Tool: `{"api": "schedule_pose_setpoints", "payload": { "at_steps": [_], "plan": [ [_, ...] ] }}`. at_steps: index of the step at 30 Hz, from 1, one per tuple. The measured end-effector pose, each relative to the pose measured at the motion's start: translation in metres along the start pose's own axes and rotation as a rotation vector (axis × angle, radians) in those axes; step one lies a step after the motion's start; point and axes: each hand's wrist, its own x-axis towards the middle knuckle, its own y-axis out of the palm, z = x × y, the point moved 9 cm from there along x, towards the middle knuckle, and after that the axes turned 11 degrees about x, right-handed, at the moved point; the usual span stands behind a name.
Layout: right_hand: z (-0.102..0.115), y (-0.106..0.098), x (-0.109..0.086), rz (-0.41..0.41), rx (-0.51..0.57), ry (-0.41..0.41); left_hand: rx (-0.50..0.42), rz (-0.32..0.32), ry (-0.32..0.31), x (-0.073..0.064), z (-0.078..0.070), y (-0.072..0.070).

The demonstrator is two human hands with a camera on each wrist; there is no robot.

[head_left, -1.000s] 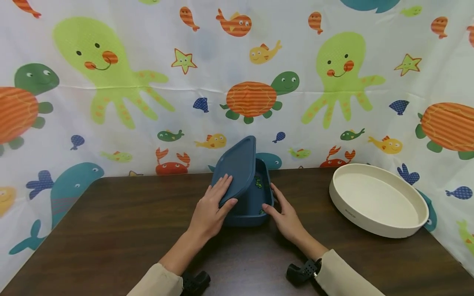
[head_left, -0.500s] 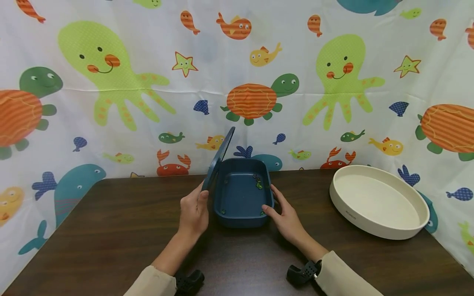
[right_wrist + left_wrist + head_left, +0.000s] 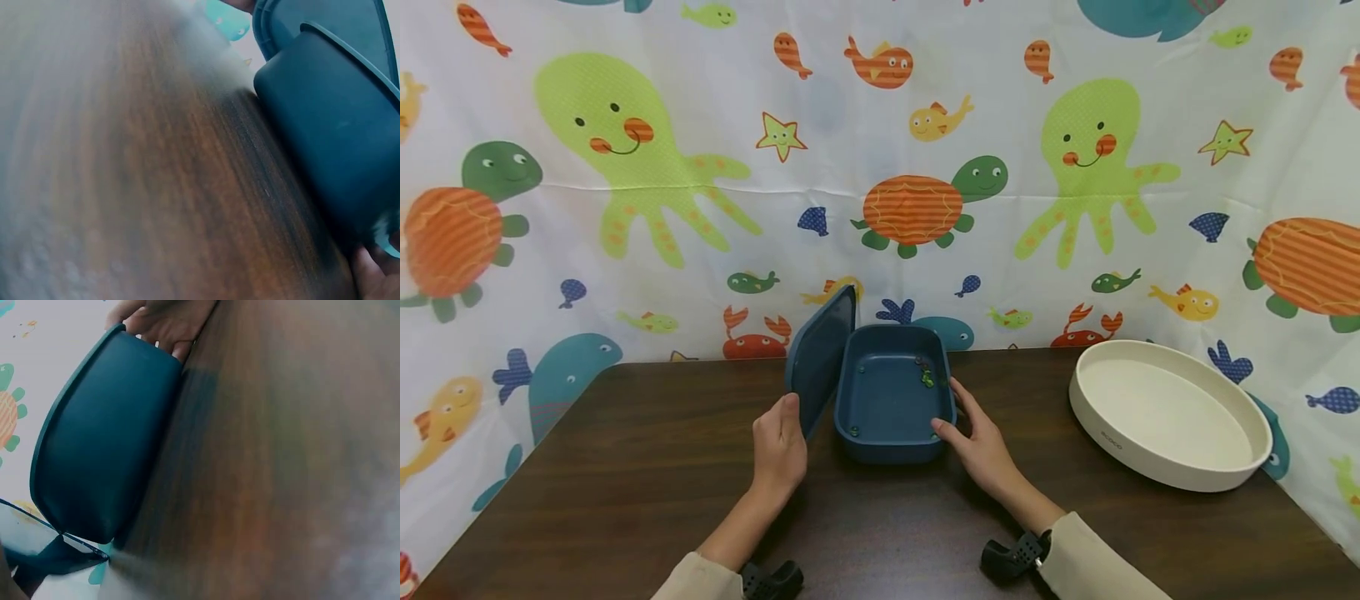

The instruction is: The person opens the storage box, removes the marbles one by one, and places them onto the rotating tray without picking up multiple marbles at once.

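A blue rectangular box (image 3: pixel 891 452) stands on the table, uncovered. Small green and dark bits (image 3: pixel 927 377) lie inside it; their kind is too small to tell. Its matching blue lid (image 3: pixel 822 358) is tilted up on edge at the box's left, gripped at its near end by my left hand (image 3: pixel 780 443). My right hand (image 3: pixel 982 442) holds the box's right wall, thumb over the rim. In the right wrist view the box's outer side (image 3: pixel 325 125) fills the right, with the lid (image 3: pixel 325 25) behind it. The left wrist view shows the box (image 3: pixel 112 431) from outside.
A round cream tray (image 3: pixel 1172 467) with a raised rim stands at the right of the dark wooden table (image 3: pixel 625 467). A curtain (image 3: pixel 820 167) printed with sea animals hangs directly behind the table's back edge.
My left hand has lifted the lid off the box, swung it leftward and lowered it beside the box. The right hand has kept its hold on the box. The head view has shifted slightly.
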Motion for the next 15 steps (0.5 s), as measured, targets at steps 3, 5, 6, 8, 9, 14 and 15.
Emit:
{"api": "schedule_pose_setpoints", "payload": {
  "at_steps": [3,5,6,8,9,14,15],
  "plan": [
    [-0.001,-0.002,0.0,-0.002,0.001,0.0,0.03,0.049,0.026,-0.004,-0.002,0.004],
    [0.0,0.0,0.001,0.005,0.005,-0.003,0.044,0.091,0.043,-0.007,-0.004,0.005],
    [0.0,0.001,0.002,0.005,0.006,-0.003,0.045,0.112,0.046,-0.008,-0.004,0.006],
    [0.0,0.001,0.002,0.001,0.009,-0.001,0.035,0.151,0.041,-0.009,-0.004,0.008],
    [0.0,0.001,0.002,-0.002,0.012,0.0,0.024,0.168,0.035,-0.009,-0.004,0.01],
    [0.0,0.0,0.0,-0.008,0.016,0.009,-0.012,0.226,-0.008,-0.003,-0.004,0.015],
    [0.0,-0.001,0.0,-0.01,0.016,0.011,-0.02,0.239,-0.017,-0.001,-0.005,0.016]
  ]
}}
